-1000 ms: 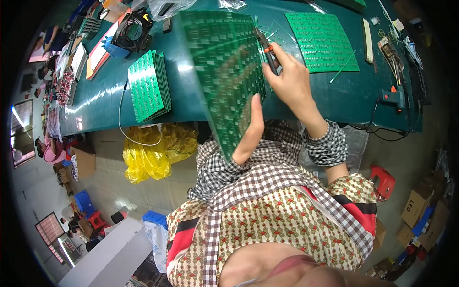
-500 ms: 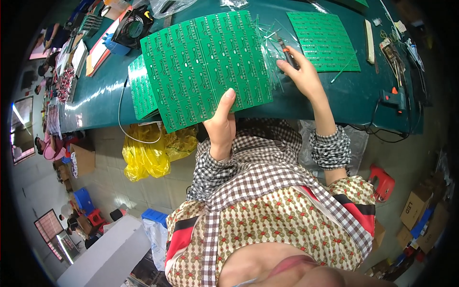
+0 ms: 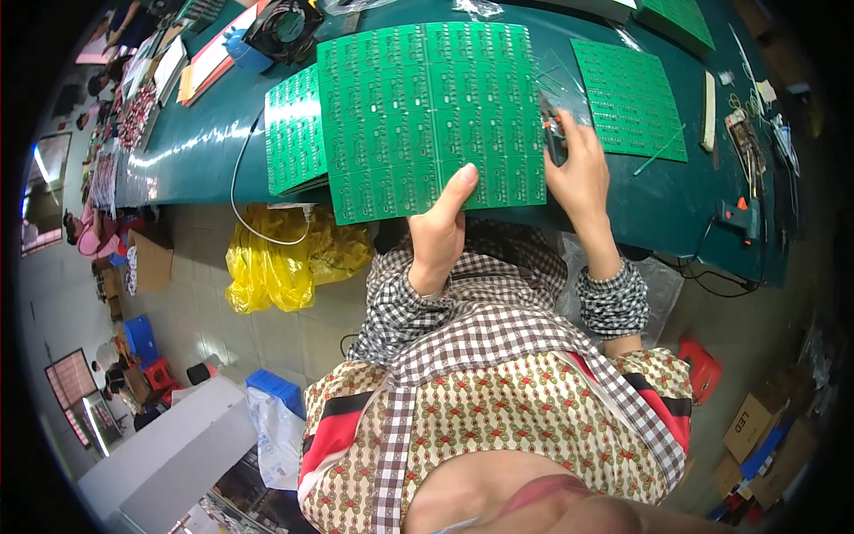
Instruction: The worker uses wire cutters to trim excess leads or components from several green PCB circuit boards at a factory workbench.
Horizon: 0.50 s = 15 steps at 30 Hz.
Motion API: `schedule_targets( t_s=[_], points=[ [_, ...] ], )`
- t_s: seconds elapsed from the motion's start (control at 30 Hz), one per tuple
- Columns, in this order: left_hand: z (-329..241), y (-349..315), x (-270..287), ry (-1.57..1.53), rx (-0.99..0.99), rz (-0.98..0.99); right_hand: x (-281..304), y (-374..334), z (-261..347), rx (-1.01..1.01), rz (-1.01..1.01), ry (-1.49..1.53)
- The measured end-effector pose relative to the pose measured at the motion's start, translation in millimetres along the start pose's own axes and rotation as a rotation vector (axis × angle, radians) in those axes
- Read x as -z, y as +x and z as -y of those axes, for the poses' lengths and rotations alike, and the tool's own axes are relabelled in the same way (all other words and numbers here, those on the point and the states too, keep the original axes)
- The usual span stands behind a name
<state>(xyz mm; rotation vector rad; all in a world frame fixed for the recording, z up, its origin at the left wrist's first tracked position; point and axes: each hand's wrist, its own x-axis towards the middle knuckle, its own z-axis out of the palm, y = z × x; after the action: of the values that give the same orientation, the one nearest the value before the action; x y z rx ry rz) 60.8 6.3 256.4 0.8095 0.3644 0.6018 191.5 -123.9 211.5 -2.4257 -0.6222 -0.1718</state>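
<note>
A large green circuit board panel (image 3: 382, 125) is held up over the bench edge by my left hand (image 3: 440, 222). The thumb presses on its near edge while the fingers are hidden underneath. My right hand (image 3: 580, 173) is closed around pliers (image 3: 556, 142) with black and orange handles, at the panel's right edge. The panel hides the tips of the pliers. Thin green strips (image 3: 553, 76) lie just past that hand. To the left, partly behind the panel, sits a stack of similar green panels (image 3: 289, 142); another green panel (image 3: 633, 102) lies flat on the right.
The green bench (image 3: 200, 169) also bears a black fan (image 3: 283, 31), a white cable (image 3: 233, 182), a pale bar (image 3: 708, 111) and a grey-and-orange tool (image 3: 740, 221). More panels (image 3: 680, 22) are stacked at the far right. A yellow bag (image 3: 276, 271) hangs below the edge.
The panel has turned clockwise to sit nearly level. My right hand, with the pliers, has come nearer to me and against the panel's right edge. The whole view has shifted slightly.
</note>
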Motion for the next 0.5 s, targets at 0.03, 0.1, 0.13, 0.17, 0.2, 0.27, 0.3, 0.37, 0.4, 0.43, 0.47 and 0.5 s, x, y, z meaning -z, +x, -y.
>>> schedule_targets(
  t_s=[0.03,0.1,0.13,0.17,0.2,0.27,0.3,0.37,0.4,0.43,0.47,0.5],
  points=[
    [0.1,-1.0,-1.0,-0.001,-0.008,-0.007,0.0,0.9,0.7,0.009,0.004,0.003],
    [0.1,-2.9,-2.0,-0.012,-0.017,0.022,0.6,2.1,1.2,0.077,-0.037,-0.207],
    [0.3,-3.8,-2.0,-0.012,-0.009,0.021,-0.4,3.1,1.0,0.054,0.027,-0.213],
    [0.4,-5.3,-2.2,-0.014,-0.014,0.019,-2.7,2.6,-1.2,0.060,0.027,-0.212],
    [1.1,-5.4,-3.4,-0.007,-0.020,0.024,-5.1,2.5,-6.1,0.164,-0.028,-0.177],
    [1.8,-6.1,-6.2,0.012,-0.016,0.032,-3.0,9.6,-17.6,0.258,-0.099,0.070],
    [5.3,-6.0,-6.5,0.007,-0.022,0.031,6.9,12.6,-9.8,0.003,-0.015,0.528],
    [8.6,-9.9,-3.9,0.087,-0.016,0.076,34.4,19.8,11.4,-0.433,0.294,1.539],
    [12.5,-10.6,-0.4,0.194,-0.003,0.122,40.5,21.0,22.2,-0.407,0.472,1.681],
    [13.4,-12.9,4.6,0.192,0.001,0.130,37.0,19.6,27.0,-0.407,0.462,1.679],
    [10.6,-15.9,12.5,0.388,-0.005,0.271,31.7,19.2,30.3,-0.381,0.498,1.532],
    [6.1,-15.0,20.0,0.577,-0.015,0.418,31.7,21.8,30.4,-0.353,0.526,1.379]
  ],
)
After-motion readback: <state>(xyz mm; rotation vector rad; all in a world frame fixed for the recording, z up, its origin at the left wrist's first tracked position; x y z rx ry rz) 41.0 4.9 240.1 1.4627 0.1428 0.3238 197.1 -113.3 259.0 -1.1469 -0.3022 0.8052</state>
